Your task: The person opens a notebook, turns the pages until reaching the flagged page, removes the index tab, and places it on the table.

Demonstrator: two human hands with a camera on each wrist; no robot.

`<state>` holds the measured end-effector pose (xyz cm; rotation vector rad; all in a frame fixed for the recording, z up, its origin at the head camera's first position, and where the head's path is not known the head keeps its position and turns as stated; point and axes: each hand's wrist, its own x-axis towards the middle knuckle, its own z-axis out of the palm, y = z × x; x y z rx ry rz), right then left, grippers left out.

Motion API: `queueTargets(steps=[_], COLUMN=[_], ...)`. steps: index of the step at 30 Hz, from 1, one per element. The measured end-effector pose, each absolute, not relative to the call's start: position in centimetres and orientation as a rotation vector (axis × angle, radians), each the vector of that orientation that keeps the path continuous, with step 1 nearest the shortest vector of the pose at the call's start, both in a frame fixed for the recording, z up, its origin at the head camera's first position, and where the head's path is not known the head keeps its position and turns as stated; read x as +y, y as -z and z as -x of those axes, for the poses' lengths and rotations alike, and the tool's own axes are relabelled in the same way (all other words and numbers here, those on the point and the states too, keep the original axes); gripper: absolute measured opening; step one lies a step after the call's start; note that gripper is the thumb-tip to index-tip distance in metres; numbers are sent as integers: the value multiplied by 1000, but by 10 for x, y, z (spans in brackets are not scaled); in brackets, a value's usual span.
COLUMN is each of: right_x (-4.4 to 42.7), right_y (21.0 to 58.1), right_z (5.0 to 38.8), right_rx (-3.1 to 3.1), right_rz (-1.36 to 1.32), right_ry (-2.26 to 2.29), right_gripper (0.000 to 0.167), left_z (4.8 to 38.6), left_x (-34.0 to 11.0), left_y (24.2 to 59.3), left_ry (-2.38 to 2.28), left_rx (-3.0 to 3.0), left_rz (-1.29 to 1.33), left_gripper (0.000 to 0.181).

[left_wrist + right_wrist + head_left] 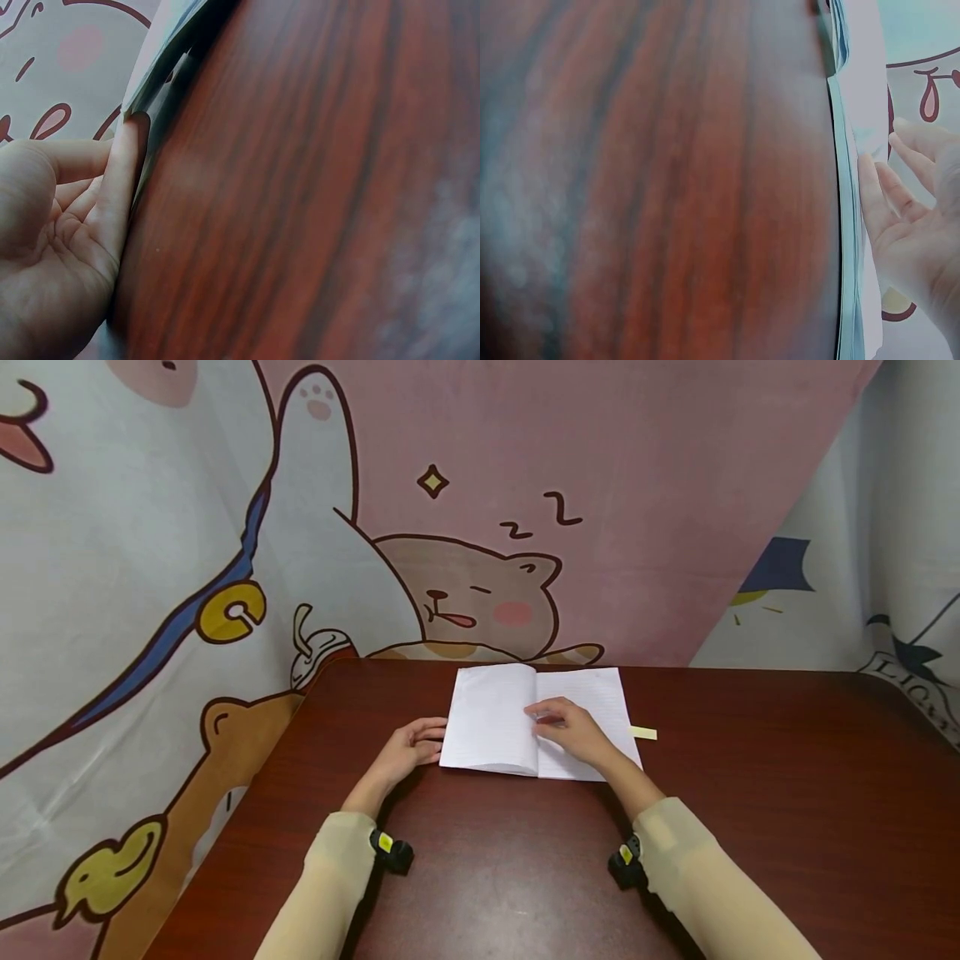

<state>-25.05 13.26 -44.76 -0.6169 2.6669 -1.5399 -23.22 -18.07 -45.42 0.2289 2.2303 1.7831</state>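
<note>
An open notebook (491, 718) with white, lined pages lies on the table. Its left-hand pages bulge up slightly at the near edge. At the notebook's left edge is my left hand (411, 750), its fingertips touching that side. In the left wrist view, the tip of one straight finger (124, 172) meets the notebook's lower corner. My right hand (573, 731) is over the right-hand page, with loosely bent fingers near the centre fold. The right wrist view shows its spread fingers (877, 199) touching or close to the page; nothing is visibly held.
A pale yellow strip (643, 733) sticks out from the notebook's right side. The dark reddish-brown table (787, 827) extends on both sides. Behind it hangs a cloth (637, 510) printed with cartoon animals. Both wrists carry small black devices (393, 853).
</note>
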Motion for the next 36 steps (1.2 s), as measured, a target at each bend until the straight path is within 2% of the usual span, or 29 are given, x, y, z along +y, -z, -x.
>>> queueTargets(steps=[24,36], right_x=[131,160], right_y=[447,445], right_z=[249,251], right_rx=[2622,2672], right_rz=[616,583], right_ry=[1385,1444], right_gripper=[25,28], left_z=[231,232], left_x=[-182,-181], left_y=[453,453], left_ry=[-1776,-1774], left_rx=[2233,2232], left_rz=[-210,-220], left_gripper=[45,45])
